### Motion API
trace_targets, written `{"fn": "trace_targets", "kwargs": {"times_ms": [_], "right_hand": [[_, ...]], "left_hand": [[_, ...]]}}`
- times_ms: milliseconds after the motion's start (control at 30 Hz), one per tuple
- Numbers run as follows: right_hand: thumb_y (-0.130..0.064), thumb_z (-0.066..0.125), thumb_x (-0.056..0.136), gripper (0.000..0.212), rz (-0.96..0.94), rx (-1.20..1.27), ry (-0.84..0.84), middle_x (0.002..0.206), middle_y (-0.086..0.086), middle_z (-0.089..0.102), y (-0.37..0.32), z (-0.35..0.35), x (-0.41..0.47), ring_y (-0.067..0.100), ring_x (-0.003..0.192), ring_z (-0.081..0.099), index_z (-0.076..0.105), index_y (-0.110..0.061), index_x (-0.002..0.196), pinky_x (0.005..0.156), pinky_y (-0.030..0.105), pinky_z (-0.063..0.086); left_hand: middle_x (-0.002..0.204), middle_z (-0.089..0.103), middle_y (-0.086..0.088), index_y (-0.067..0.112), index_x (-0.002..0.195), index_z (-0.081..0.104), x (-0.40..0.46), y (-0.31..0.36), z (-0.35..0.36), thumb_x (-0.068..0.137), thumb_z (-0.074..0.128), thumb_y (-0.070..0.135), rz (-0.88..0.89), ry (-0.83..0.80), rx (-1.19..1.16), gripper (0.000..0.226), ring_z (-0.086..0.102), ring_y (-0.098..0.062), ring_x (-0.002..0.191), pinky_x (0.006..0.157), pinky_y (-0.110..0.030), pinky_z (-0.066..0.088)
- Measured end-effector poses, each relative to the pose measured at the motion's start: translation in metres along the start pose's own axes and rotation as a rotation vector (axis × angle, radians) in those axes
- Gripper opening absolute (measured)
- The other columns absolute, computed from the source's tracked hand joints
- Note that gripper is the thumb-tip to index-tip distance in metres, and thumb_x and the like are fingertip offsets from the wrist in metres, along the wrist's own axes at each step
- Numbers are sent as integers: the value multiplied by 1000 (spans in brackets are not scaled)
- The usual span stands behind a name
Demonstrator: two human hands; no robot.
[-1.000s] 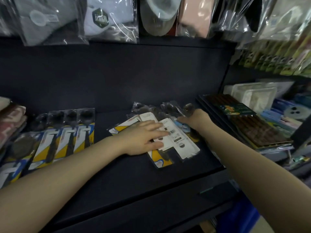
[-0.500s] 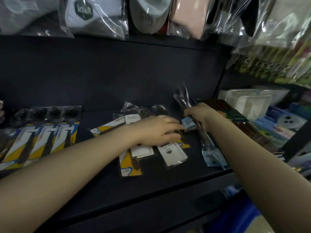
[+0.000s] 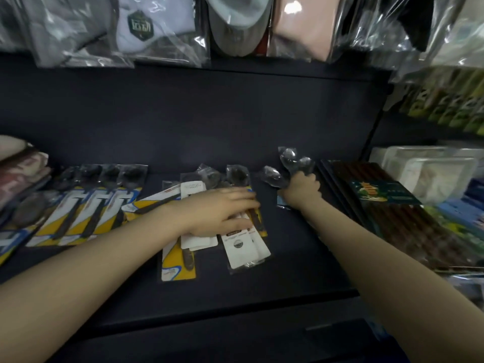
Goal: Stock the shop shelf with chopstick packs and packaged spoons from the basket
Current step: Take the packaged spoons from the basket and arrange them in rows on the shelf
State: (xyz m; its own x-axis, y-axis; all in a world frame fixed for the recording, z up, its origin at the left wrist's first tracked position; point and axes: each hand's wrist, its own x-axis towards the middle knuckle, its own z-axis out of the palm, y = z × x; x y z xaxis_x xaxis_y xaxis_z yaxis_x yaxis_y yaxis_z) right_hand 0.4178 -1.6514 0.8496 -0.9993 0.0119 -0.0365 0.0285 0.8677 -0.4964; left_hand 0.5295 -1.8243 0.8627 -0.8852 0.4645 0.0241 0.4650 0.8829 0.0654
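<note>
Head view, left hand [image 3: 222,213]: reaching in from the lower left, lying palm down, fingers straight and together, pressing on the loose spoon packs [image 3: 235,231] mid-shelf.
Head view, right hand [image 3: 301,192]: reaching in from the lower right, fingers curling tight around a bunch of clear-wrapped spoons [image 3: 290,163], bowls sticking up above the fist, tilting left.
Spoon packs under left hand: lying overlapped on the dark shelf [image 3: 262,289], some white-backed face down, some yellow-and-white face up, one yellow pack [image 3: 178,268] poking out toward the front edge.
Row at left: yellow spoon cards [image 3: 86,205] sitting side by side, flat, bowls toward the back wall.
Chopstick packs [image 3: 379,203]: dark flat packs stacking at the right end of the shelf, just beside the right hand.
Far right: clear plastic boxes [image 3: 424,169] sitting behind the chopstick packs, contents too blurry to tell.
Above: bagged caps [image 3: 235,24] hanging along the top.
Basket: not showing.
</note>
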Motion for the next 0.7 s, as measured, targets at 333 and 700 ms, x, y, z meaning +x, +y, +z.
{"fn": "trace_targets", "kwargs": {"times_ms": [333,700], "right_hand": [[-23,42,98,35,-1073,-63,-357,135,5,54,-65,6,-82,17,126,48,54,-12,130,108,30,34],[-34,50,94,34,-1163,-203,-296,122,3,58,-69,38,-85,18,116,50,60,-16,121,101,33,38]], "left_hand": [[131,52,-12,12,129,49,-81,-49,-16,86,59,28,-537,266,28,47,47,-29,120,100,-37,40],[103,63,-8,14,106,58,-92,-57,-17,83,59,43,-737,141,-152,38,56,-24,93,72,-31,42]]}}
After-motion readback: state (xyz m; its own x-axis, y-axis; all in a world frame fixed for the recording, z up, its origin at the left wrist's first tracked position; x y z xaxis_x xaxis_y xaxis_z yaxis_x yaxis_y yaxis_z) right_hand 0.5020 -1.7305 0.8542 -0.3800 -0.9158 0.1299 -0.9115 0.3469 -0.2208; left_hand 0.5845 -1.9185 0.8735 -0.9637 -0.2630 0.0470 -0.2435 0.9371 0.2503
